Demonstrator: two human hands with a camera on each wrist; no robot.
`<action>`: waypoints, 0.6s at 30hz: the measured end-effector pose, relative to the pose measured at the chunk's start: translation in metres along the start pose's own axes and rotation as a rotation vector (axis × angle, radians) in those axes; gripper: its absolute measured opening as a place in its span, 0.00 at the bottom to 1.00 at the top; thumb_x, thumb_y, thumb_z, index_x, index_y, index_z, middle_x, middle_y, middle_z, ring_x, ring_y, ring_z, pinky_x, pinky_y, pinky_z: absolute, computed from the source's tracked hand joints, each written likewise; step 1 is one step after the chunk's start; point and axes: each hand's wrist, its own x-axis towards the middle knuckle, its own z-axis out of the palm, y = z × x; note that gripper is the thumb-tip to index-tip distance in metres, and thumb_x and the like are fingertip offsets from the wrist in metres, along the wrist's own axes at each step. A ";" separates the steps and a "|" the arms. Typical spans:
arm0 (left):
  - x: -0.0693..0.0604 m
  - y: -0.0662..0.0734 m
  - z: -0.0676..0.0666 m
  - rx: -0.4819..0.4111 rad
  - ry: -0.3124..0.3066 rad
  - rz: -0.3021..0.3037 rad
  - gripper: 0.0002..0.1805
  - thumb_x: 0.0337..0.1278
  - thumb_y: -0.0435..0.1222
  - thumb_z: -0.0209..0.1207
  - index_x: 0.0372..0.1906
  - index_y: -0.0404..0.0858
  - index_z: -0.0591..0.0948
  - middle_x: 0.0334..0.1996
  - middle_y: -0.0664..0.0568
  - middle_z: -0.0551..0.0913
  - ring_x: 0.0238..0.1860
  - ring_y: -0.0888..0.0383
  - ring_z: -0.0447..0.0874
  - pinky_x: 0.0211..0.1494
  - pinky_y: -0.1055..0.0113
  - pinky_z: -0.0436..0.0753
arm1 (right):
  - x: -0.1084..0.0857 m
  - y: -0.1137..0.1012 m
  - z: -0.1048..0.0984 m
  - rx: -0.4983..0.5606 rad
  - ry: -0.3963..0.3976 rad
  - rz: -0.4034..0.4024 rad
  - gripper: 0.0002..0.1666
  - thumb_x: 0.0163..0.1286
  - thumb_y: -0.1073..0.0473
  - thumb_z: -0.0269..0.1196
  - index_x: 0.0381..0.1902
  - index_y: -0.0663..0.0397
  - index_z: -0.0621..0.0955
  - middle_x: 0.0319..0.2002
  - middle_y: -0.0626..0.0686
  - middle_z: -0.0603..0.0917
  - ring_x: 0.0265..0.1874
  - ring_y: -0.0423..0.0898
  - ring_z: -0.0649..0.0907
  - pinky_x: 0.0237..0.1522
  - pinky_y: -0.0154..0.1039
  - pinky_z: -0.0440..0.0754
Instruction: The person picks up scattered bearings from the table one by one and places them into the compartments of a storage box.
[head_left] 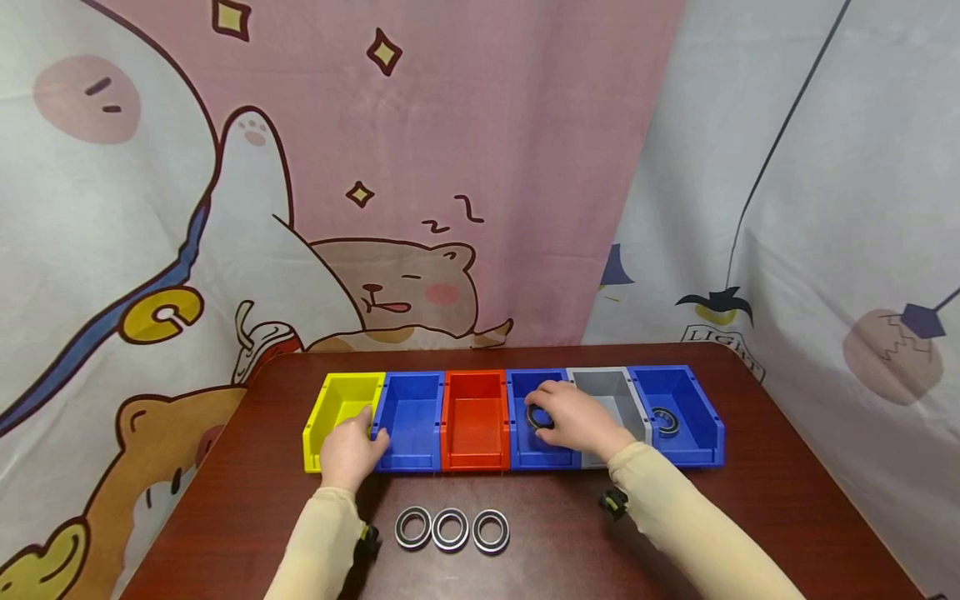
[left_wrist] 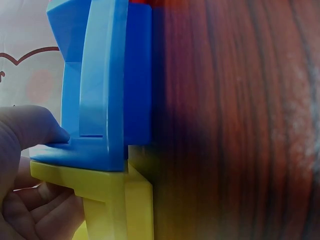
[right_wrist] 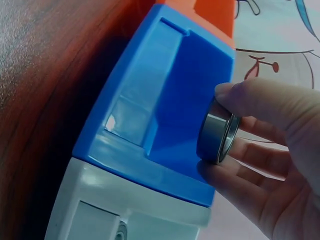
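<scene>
My right hand (head_left: pixel 577 417) pinches a ball bearing (right_wrist: pixel 216 131) between thumb and fingers, above the blue bin (right_wrist: pixel 187 90) right of the red one. The bearing is a dark ring with a shiny metal edge, tilted on its side. My left hand (head_left: pixel 351 450) grips the adjoining side walls of the yellow bin (left_wrist: pixel 107 200) and the left blue bin (left_wrist: pixel 95 100), thumb on the blue side and fingers on the yellow side. Three bearings, a left one (head_left: pixel 413 527), a middle one (head_left: pixel 450 530) and a right one (head_left: pixel 491 532), lie flat in front of the bins.
A red bin (head_left: pixel 476 421) sits mid-row. In the right-end blue bin (head_left: pixel 701 417) a bearing (head_left: pixel 665 422) leans. Inside the grey bin (right_wrist: pixel 85 187), part of another bearing (right_wrist: pixel 121 231) shows. The row stands on a dark wooden table (head_left: pixel 570 542) before a printed curtain (head_left: pixel 525 167).
</scene>
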 end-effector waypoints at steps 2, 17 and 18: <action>0.000 0.000 0.000 0.003 -0.005 -0.005 0.32 0.56 0.42 0.63 0.63 0.28 0.76 0.49 0.31 0.83 0.43 0.35 0.83 0.45 0.42 0.80 | 0.003 0.000 0.004 -0.013 -0.012 0.004 0.22 0.55 0.57 0.73 0.48 0.58 0.84 0.43 0.55 0.82 0.43 0.54 0.81 0.50 0.50 0.80; 0.001 0.002 -0.001 0.001 -0.027 -0.025 0.33 0.57 0.43 0.63 0.65 0.29 0.75 0.51 0.31 0.82 0.44 0.35 0.83 0.47 0.42 0.80 | 0.019 0.003 0.027 -0.134 -0.080 0.035 0.22 0.53 0.56 0.75 0.45 0.58 0.84 0.36 0.55 0.80 0.36 0.53 0.78 0.39 0.49 0.81; 0.001 0.002 -0.001 0.002 -0.030 -0.027 0.33 0.57 0.43 0.63 0.65 0.29 0.74 0.51 0.31 0.82 0.44 0.35 0.83 0.47 0.42 0.80 | 0.019 0.003 0.029 -0.140 -0.079 0.036 0.21 0.53 0.56 0.75 0.45 0.58 0.84 0.36 0.55 0.80 0.36 0.53 0.78 0.38 0.49 0.81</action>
